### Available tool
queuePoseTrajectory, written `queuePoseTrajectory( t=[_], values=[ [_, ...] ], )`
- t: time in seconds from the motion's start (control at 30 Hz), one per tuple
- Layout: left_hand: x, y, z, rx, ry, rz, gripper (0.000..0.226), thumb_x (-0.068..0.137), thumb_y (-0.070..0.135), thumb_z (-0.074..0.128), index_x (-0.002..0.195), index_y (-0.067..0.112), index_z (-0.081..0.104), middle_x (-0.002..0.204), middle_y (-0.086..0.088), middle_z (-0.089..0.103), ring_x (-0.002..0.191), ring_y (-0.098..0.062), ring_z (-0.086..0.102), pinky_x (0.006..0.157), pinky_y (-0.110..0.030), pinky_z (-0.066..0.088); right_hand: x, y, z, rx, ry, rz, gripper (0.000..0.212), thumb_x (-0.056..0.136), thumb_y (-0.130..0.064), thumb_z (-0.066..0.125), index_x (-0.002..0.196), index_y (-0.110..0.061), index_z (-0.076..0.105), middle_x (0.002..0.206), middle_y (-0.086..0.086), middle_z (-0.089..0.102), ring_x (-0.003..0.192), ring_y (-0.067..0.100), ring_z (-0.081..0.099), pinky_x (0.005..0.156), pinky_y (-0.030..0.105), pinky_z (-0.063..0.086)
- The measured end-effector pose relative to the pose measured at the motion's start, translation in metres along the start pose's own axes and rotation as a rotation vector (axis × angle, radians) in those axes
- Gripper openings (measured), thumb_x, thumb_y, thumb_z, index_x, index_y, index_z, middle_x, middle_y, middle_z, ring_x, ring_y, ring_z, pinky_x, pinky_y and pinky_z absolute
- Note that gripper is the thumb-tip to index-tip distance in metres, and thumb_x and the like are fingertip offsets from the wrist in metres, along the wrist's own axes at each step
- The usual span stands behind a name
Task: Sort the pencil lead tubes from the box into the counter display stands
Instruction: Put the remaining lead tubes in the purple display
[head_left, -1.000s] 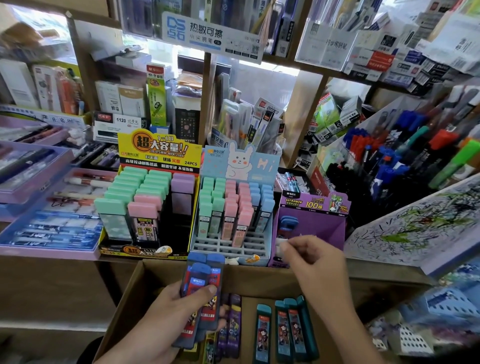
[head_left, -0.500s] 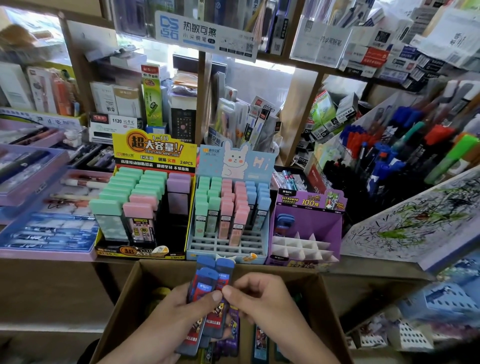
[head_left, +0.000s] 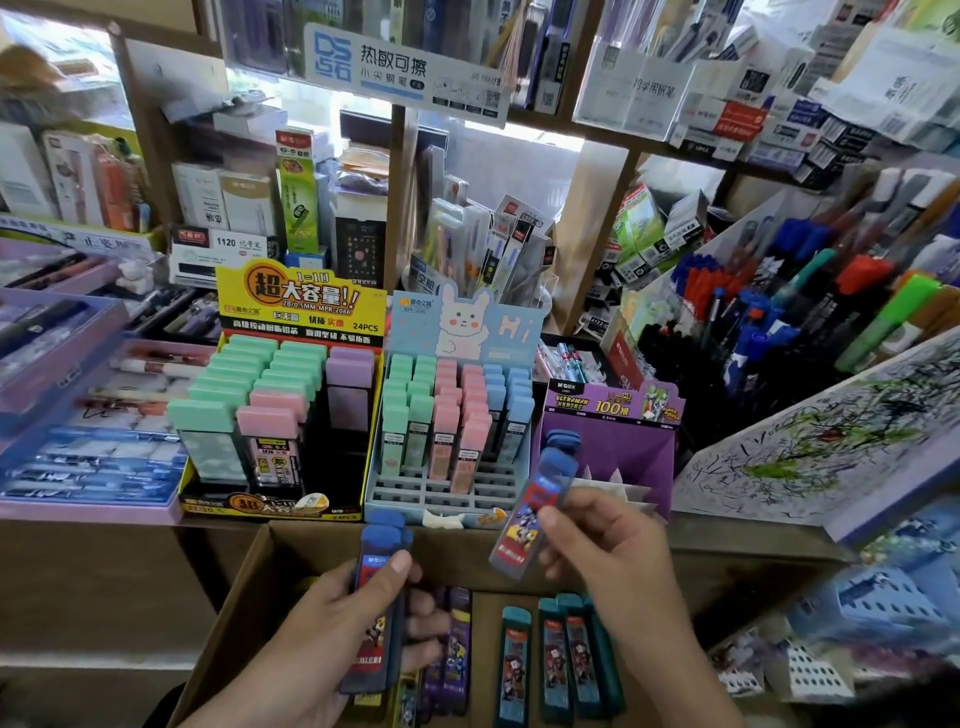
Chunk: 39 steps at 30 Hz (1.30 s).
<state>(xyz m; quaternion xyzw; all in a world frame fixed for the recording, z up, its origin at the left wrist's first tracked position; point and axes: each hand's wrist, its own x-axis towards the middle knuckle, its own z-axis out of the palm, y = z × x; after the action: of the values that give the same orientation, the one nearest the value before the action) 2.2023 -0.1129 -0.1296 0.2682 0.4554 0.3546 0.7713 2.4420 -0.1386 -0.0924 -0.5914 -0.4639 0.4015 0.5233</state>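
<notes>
My left hand (head_left: 332, 618) grips a small stack of blue-capped lead tubes (head_left: 376, 597) upright over the cardboard box (head_left: 234, 597). My right hand (head_left: 608, 551) pinches one blue-capped lead tube (head_left: 532, 512), tilted, just in front of the purple display stand (head_left: 631, 441). One blue-capped tube (head_left: 563, 441) stands in that stand's back left slot. In the box lie several teal tubes (head_left: 556, 660) and purple tubes (head_left: 454, 644). The blue rabbit stand (head_left: 457, 493) holds green, pink and blue tubes. The yellow stand (head_left: 275, 506) holds wider green, pink and purple cases.
Purple trays of pens (head_left: 88, 462) sit on the counter at the left. A scribbled test pad (head_left: 831, 436) and racks of pens (head_left: 779, 312) rise at the right. Shelves of boxed stationery (head_left: 234, 202) stand behind the stands. A blue basket (head_left: 883, 608) sits at the lower right.
My right hand went from the purple stand back to the stack in my left hand, took one blue-capped tube from it and lifted it toward the purple stand.
</notes>
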Motion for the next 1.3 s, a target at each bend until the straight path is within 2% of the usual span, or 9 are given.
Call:
queuePoseTrajectory(
  t=[0.13, 0.3, 0.4, 0.6, 0.8, 0.87, 1.0, 1.13, 1.3],
  values=[
    [0.0, 0.002, 0.002, 0.0, 0.009, -0.005, 0.058, 0.076, 0.038, 0.073, 0.113, -0.006, 0.065, 0.075, -0.022, 0.067, 0.062, -0.033, 0.07, 0.051, -0.034, 0.058, 0.01, -0.006, -0.022, -0.098, 0.127, -0.167, 0.016, 0.092, -0.017, 0.072, 0.094, -0.032, 0.076, 0.081, 0.007, 0.076, 0.07, 0.022, 0.073, 0.064, 0.026, 0.061],
    [0.003, 0.003, -0.001, -0.028, 0.018, -0.036, 0.06, 0.078, 0.044, 0.071, 0.109, -0.007, 0.066, 0.069, -0.02, 0.062, 0.051, -0.029, 0.061, 0.046, -0.033, 0.053, 0.026, -0.007, -0.032, -0.171, 0.217, -0.249, 0.013, 0.094, -0.011, 0.071, 0.095, -0.023, 0.075, 0.082, 0.002, 0.077, 0.074, 0.015, 0.075, 0.068, 0.024, 0.062],
    [0.004, 0.004, -0.003, -0.036, 0.013, -0.052, 0.06, 0.079, 0.045, 0.071, 0.108, -0.007, 0.067, 0.069, -0.021, 0.062, 0.05, -0.03, 0.06, 0.046, -0.033, 0.052, 0.037, -0.005, -0.031, -0.171, 0.246, -0.271, 0.013, 0.094, -0.008, 0.072, 0.096, -0.02, 0.075, 0.083, 0.0, 0.078, 0.076, 0.014, 0.076, 0.071, 0.025, 0.062],
    [0.004, 0.005, -0.004, -0.024, -0.015, -0.08, 0.053, 0.084, 0.037, 0.07, 0.112, -0.008, 0.066, 0.071, -0.023, 0.062, 0.052, -0.031, 0.061, 0.047, -0.034, 0.053, 0.056, 0.005, -0.025, -0.229, 0.242, -0.277, 0.014, 0.095, -0.008, 0.071, 0.094, -0.022, 0.073, 0.084, -0.006, 0.078, 0.078, 0.008, 0.076, 0.072, 0.016, 0.059],
    [0.004, 0.006, -0.005, -0.016, -0.029, -0.082, 0.048, 0.085, 0.034, 0.07, 0.11, -0.007, 0.066, 0.073, -0.023, 0.063, 0.055, -0.032, 0.062, 0.047, -0.034, 0.054, 0.064, 0.016, -0.024, -0.44, 0.242, -0.257, 0.017, 0.094, -0.016, 0.073, 0.091, -0.033, 0.071, 0.083, -0.021, 0.074, 0.079, -0.004, 0.071, 0.07, 0.011, 0.055],
    [0.003, 0.005, -0.005, -0.016, -0.031, -0.079, 0.046, 0.09, 0.033, 0.068, 0.111, -0.007, 0.065, 0.073, -0.023, 0.062, 0.055, -0.032, 0.062, 0.047, -0.035, 0.054, 0.066, 0.019, -0.024, -0.522, 0.26, -0.248, 0.012, 0.094, -0.021, 0.074, 0.092, -0.032, 0.072, 0.078, -0.021, 0.073, 0.08, -0.008, 0.068, 0.067, 0.009, 0.052],
    [0.002, 0.006, -0.003, 0.024, -0.014, -0.061, 0.041, 0.094, 0.032, 0.066, 0.11, -0.006, 0.065, 0.072, -0.021, 0.063, 0.054, -0.031, 0.062, 0.047, -0.033, 0.054, 0.068, 0.023, -0.022, -0.645, 0.257, -0.218, 0.005, 0.096, -0.029, 0.071, 0.094, -0.028, 0.077, 0.079, -0.019, 0.073, 0.08, -0.008, 0.066, 0.066, 0.014, 0.05],
    [0.0, 0.008, -0.001, 0.091, -0.013, -0.033, 0.039, 0.091, 0.025, 0.069, 0.116, -0.004, 0.062, 0.075, -0.02, 0.066, 0.054, -0.028, 0.061, 0.048, -0.033, 0.053, 0.07, 0.021, -0.019, -0.726, 0.282, -0.212, 0.015, 0.096, -0.032, 0.07, 0.084, -0.026, 0.075, 0.069, -0.014, 0.07, 0.065, 0.002, 0.064, 0.059, 0.032, 0.055],
    [-0.004, 0.009, 0.0, 0.139, -0.033, -0.017, 0.036, 0.089, 0.018, 0.072, 0.118, 0.0, 0.061, 0.075, -0.017, 0.067, 0.056, -0.025, 0.062, 0.052, -0.033, 0.054, 0.071, 0.022, -0.018, -0.761, 0.299, -0.231, 0.017, 0.096, -0.032, 0.07, 0.082, -0.025, 0.075, 0.067, -0.013, 0.069, 0.064, 0.002, 0.064, 0.059, 0.035, 0.057]
  ],
)
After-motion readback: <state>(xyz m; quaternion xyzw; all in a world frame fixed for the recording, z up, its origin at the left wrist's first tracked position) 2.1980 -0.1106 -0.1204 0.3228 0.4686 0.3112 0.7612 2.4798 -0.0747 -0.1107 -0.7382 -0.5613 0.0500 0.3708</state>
